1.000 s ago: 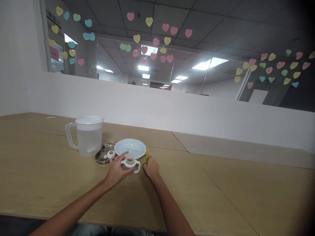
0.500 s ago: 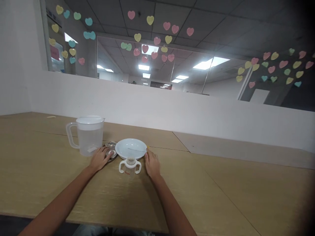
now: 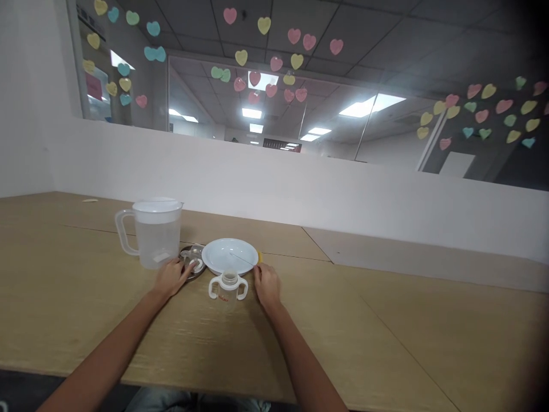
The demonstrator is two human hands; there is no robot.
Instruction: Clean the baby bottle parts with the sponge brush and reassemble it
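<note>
My right hand (image 3: 266, 285) is closed in a pinch on a thin wire-like rod (image 3: 242, 259), which reaches over the white bowl (image 3: 214, 264). Something small and yellow (image 3: 260, 257) shows just behind these fingers. At the round metal tray (image 3: 198, 276), my left hand (image 3: 170, 277) has its thumb and fingers closed at a white bottle collar (image 3: 196, 265); the fingertips are partly hidden. Clear plastic parts (image 3: 196, 251) lie in the same tray. Between my hands, in front of the bowl, stands an uncapped clear baby bottle (image 3: 229, 289) with two white handles.
A lidded translucent pitcher (image 3: 158, 237) stands behind my left hand, its handle pointing left. A small flat piece (image 3: 90, 200) lies far back on the wooden table (image 3: 386, 320). Beyond is a white wall (image 3: 240, 177) with windows bearing heart-shaped notes.
The right hand's rod has shifted slightly over the bowl and is steeper. My left fingers have drawn together at the tray's near edge. The view has tilted a little.
</note>
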